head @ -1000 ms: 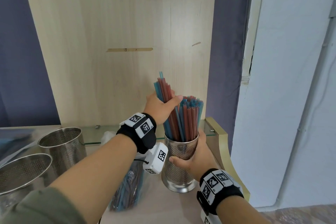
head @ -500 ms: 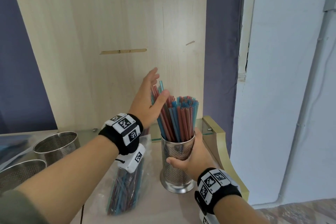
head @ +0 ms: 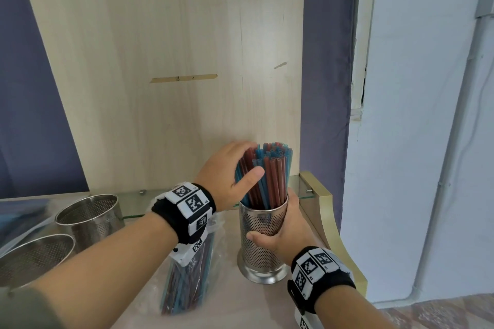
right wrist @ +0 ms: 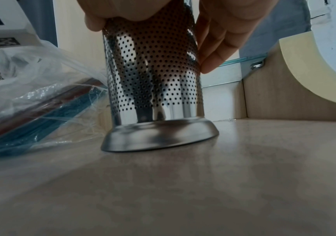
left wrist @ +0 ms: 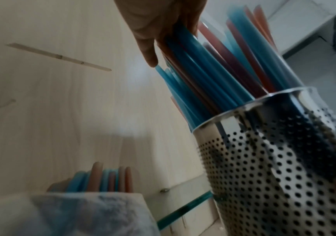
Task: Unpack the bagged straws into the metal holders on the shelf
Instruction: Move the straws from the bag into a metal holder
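A perforated metal holder [head: 263, 246] stands on the wooden shelf [head: 240, 307], full of red and blue straws [head: 275, 168]. My right hand [head: 275, 224] grips its wall from the right, thumb in front. My left hand [head: 250, 160] is on the straws that lean left: its fingers curve over their tops and the thumb lies across their front. The left wrist view shows the same straws [left wrist: 213, 79] under my palm. A clear plastic bag [head: 187, 283] with more straws lies left of the holder, partly hidden by my left wrist.
Two empty perforated metal holders [head: 91, 218] [head: 32, 256] stand at the left. A wooden back panel [head: 173, 61] rises behind, with a glass ledge [head: 133, 195] at its foot. The shelf's curved side board [head: 328, 222] is close on the right.
My left hand let go of the raised bundle, which dropped into the holder. The hand then came down onto the straw tops. My right hand kept its grip on the holder.
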Available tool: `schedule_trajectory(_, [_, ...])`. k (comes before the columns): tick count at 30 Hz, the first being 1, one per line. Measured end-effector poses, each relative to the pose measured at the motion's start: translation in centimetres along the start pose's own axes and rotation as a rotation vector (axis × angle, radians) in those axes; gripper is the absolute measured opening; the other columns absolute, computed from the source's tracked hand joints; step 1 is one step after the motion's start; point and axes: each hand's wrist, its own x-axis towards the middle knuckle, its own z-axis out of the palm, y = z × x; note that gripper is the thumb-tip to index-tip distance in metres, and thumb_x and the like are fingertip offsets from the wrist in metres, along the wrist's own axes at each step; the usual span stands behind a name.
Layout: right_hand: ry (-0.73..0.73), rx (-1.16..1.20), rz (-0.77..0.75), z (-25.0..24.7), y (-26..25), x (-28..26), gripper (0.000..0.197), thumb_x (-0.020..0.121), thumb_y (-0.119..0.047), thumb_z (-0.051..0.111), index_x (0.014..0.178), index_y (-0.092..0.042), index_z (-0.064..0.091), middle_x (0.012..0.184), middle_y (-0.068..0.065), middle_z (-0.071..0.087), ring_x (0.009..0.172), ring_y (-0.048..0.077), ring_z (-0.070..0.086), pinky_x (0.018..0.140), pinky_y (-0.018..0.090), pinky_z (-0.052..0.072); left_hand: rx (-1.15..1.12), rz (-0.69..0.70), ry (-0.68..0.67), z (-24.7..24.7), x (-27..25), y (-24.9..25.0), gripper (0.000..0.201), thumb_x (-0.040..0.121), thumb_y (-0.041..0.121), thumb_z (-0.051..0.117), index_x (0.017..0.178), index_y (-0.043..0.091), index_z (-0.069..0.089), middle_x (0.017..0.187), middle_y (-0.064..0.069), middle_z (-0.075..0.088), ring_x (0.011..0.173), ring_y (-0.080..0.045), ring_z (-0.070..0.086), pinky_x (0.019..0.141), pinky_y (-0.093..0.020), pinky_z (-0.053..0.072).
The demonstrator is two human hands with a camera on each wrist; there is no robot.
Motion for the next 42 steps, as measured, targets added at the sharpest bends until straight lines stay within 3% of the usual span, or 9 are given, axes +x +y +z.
schedule_trajectory(5, [-0.004, 0.008, -0.005, -0.1, -0.3, -0.1, 0.109, 0.047, -0.050, 0.091, 0.132, -0.045, 0.023, 0.121, -0.023, 0.056, 0.113, 0.001, 0.057, 0.100, 0.032, 0.049, 0.081, 0.008, -0.060, -0.9, -0.4, 0.2, 0.084, 0.089, 0.070, 0.020, 0.150, 0.013, 0.028, 0.154, -0.005, 0.035, 0.142, -0.016, 0.030, 0.116, -0.039, 0.026])
schedule_trajectory(9, [-0.014, -0.005, 0.012, -0.2, -0.2, 0.0, 0.114, 0.046, -0.052, 0.090, 0.136, -0.040, 0.022, 0.123, -0.023, 0.055, 0.113, 0.002, 0.057, 0.100, 0.031, 0.048, -0.150, -0.246, 0.169, -3.7, -1.0, -0.8, 0.096, 0.083, 0.080, 0.012, 0.150, 0.013, 0.030, 0.150, 0.004, 0.035, 0.138, -0.007, 0.031, 0.114, -0.028, 0.023])
schedule_trajectory(11, [-0.013, -0.007, 0.017, -0.1, -0.1, 0.0, 0.116, 0.045, -0.054, 0.090, 0.138, -0.039, 0.022, 0.125, -0.021, 0.054, 0.115, 0.004, 0.057, 0.101, 0.032, 0.048, -0.159, -0.411, 0.248, -5.1, -1.5, -3.0, 0.100, 0.081, 0.083, 0.014, 0.146, 0.009, 0.036, 0.147, -0.002, 0.041, 0.134, -0.013, 0.037, 0.110, -0.027, 0.026])
schedule_trajectory(14, [-0.008, -0.014, 0.008, -0.1, -0.1, 0.0, 0.117, 0.046, -0.052, 0.091, 0.140, -0.037, 0.022, 0.125, -0.023, 0.053, 0.115, 0.004, 0.056, 0.100, 0.028, 0.046, -0.060, -0.684, 0.139, -6.3, -3.0, -6.5, 0.103, 0.079, 0.085, 0.018, 0.132, 0.003, 0.049, 0.135, -0.019, 0.053, 0.122, -0.029, 0.052, 0.101, -0.038, 0.037])
schedule_trajectory(17, [-0.003, -0.004, -0.006, -0.3, -0.5, -0.2, 0.108, 0.051, -0.042, 0.093, 0.135, -0.038, 0.025, 0.119, -0.028, 0.050, 0.110, -0.003, 0.055, 0.094, 0.020, 0.043, 0.001, -0.849, -0.071, -5.7, -5.1, -8.0, 0.091, 0.084, 0.075, 0.021, 0.131, 0.002, 0.051, 0.132, -0.018, 0.057, 0.118, -0.031, 0.054, 0.097, -0.037, 0.038])
schedule_trajectory(21, [-0.001, -0.002, -0.012, -0.3, -1.0, -0.3, 0.105, 0.053, -0.039, 0.094, 0.131, -0.042, 0.023, 0.116, -0.030, 0.049, 0.105, -0.012, 0.052, 0.090, 0.015, 0.040, 0.042, -0.851, -0.166, -3.9, -6.6, -7.5, 0.075, 0.090, 0.064, 0.043, 0.139, 0.008, 0.046, 0.140, -0.009, 0.052, 0.125, -0.024, 0.051, 0.104, -0.035, 0.038])
schedule_trajectory(29, [0.005, -0.029, -0.013, -0.4, -1.3, -0.4, 0.101, 0.057, -0.033, 0.093, 0.129, -0.039, 0.023, 0.111, -0.033, 0.047, 0.098, -0.030, 0.044, 0.075, -0.005, 0.036, 0.305, -0.830, -0.465, 0.0, -4.7, -7.8, 0.069, 0.077, 0.078, 0.050, 0.107, 0.019, 0.067, 0.094, -0.003, 0.071, 0.084, -0.020, 0.067, 0.078, -0.034, 0.057])
schedule_trajectory(36, [-0.006, -0.035, -0.010, -0.7, -1.1, -0.4, 0.100, 0.056, -0.034, 0.094, 0.125, -0.043, 0.022, 0.111, -0.033, 0.048, 0.098, -0.029, 0.045, 0.074, -0.005, 0.037, 0.316, -0.978, -0.471, 1.3, -4.5, -9.0, 0.087, 0.071, 0.089, 0.037, 0.094, 0.012, 0.069, 0.075, -0.006, 0.066, 0.070, -0.023, 0.063, 0.070, -0.031, 0.053])
schedule_trajectory(42, [-0.010, -0.041, 0.000, -0.6, -0.9, -0.2, 0.101, 0.054, -0.041, 0.093, 0.125, -0.047, 0.021, 0.111, -0.035, 0.048, 0.100, -0.023, 0.048, 0.084, 0.005, 0.036, 0.064, -1.018, -0.373, 1.2, -4.6, -9.8, 0.056, 0.074, 0.075, 0.059, 0.093, 0.024, 0.067, 0.088, -0.006, 0.071, 0.081, -0.024, 0.067, 0.081, -0.034, 0.056])
